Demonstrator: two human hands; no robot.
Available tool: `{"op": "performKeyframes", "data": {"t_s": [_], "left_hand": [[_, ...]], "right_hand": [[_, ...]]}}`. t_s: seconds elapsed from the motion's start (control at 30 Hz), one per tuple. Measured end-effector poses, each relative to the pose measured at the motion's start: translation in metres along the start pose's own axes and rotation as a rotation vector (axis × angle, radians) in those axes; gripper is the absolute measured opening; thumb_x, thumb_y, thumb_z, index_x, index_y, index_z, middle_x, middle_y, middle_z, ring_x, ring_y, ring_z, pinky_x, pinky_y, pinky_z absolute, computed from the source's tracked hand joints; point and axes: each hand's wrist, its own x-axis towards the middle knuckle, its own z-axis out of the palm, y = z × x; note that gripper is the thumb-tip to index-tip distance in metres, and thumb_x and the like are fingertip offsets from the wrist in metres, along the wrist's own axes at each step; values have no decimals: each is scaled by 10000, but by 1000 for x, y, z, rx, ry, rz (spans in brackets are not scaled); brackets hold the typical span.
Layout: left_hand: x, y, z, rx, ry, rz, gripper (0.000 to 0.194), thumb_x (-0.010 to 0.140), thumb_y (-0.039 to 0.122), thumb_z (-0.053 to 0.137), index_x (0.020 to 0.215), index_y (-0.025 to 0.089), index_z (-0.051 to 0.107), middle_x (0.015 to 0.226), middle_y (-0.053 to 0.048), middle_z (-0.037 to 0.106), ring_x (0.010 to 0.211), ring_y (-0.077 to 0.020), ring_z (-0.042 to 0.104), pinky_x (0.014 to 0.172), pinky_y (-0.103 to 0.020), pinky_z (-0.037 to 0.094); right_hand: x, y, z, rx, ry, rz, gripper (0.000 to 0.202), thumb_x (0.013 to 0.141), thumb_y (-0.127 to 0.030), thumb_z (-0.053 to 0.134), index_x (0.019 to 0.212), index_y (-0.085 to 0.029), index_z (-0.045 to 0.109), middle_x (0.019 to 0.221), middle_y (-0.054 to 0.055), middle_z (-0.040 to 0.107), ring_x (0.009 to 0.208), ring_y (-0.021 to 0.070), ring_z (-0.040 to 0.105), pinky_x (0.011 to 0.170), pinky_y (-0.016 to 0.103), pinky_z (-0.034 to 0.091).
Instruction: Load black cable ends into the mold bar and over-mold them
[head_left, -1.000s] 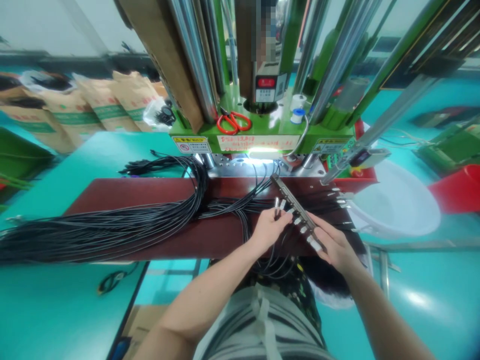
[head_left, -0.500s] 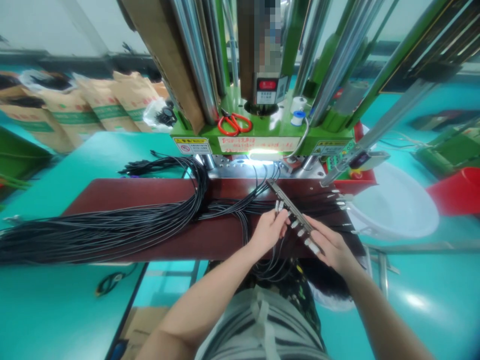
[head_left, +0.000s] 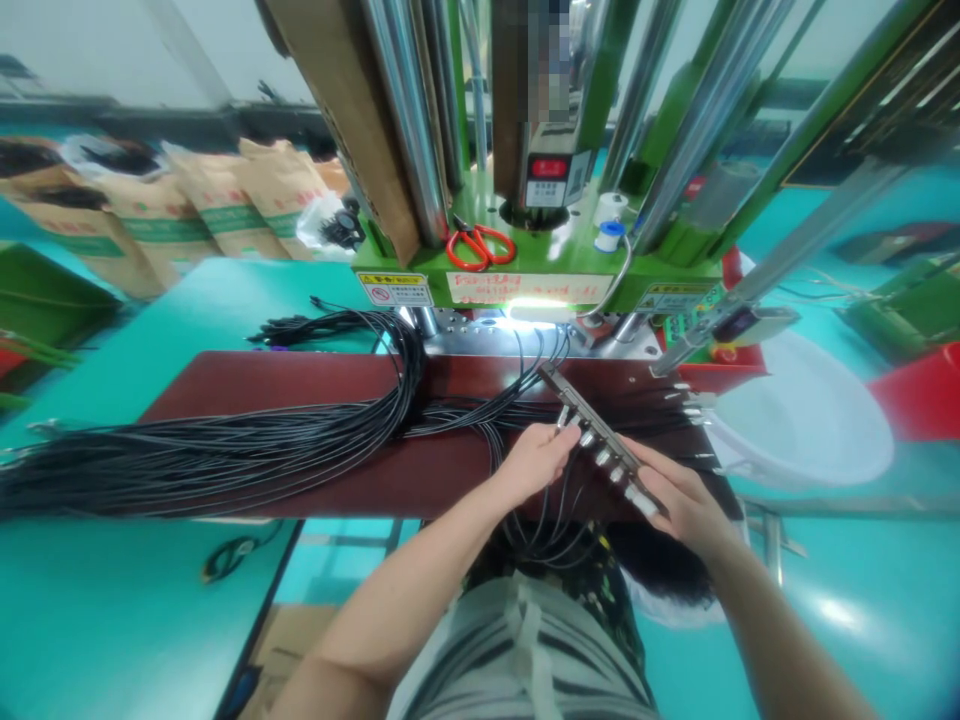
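My right hand (head_left: pixel 681 502) grips the lower right end of a long metal bar (head_left: pixel 592 415), tilted above the bench. Several silver cable connectors (head_left: pixel 603 457) sit in a row along its near edge. My left hand (head_left: pixel 541 460) is closed on a cable connector (head_left: pixel 562 417) beside the bar's upper part; whether it is seated in the bar I cannot tell. Thin black cables (head_left: pixel 540 545) hang from the bar and hand toward my lap. Over the brown bench (head_left: pixel 450 470) lies a thick bundle of black cables (head_left: pixel 247 450).
A green press (head_left: pixel 420 265) stands behind the bench, its lamp lit. Red-handled scissors (head_left: pixel 480 248) and a blue-white spool (head_left: pixel 610 236) rest on it. More cable ends (head_left: pixel 694 400) lie at the bench's right, near a white tub (head_left: pixel 810 420). Paper sacks (head_left: pixel 217 205) stand far left.
The connectors that stood up from my left fingers now lean in close to the bar. The bar has tilted slightly in my right hand. The whole view has shifted a little.
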Motion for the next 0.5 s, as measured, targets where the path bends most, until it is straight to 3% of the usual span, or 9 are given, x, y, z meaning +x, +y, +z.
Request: {"op": "performKeyframes", "data": {"t_s": [0.13, 0.23, 0.33, 0.5], "left_hand": [[0, 3, -1, -26, -17, -17, 480, 753, 537, 492, 471, 189, 319, 378, 81, 291, 327, -34, 271, 381, -207, 231], [1, 1, -2, -43, -1, -19, 500, 739, 564, 493, 462, 193, 304, 370, 80, 279, 324, -30, 249, 369, -208, 195], [2, -3, -2, 4, 11, 1, 523, 745, 601, 459, 459, 191, 308, 363, 73, 288, 324, -34, 268, 365, -208, 205], [1, -4, -7, 33, 143, 86, 510, 784, 644, 345, 551, 190, 340, 412, 69, 333, 325, -50, 335, 335, -192, 233]], "right_hand": [[1, -2, -4, -40, -68, -1, 503, 800, -428, 525, 1267, -243, 509, 1025, 77, 650, 634, 135, 597, 380, 170, 396], [2, -6, -3, -124, -88, -150, 444, 794, -412, 544, 1206, -249, 572, 1137, 61, 620, 894, 199, 618, 634, 255, 528], [2, -12, 0, -231, -82, -298, 415, 769, -393, 573, 1161, -258, 610, 1171, 37, 607, 1063, 239, 558, 854, 336, 490], [0, -15, 0, -196, -82, -299, 402, 754, -378, 576, 1130, -250, 633, 1138, 39, 624, 995, 245, 593, 757, 321, 534]]}}
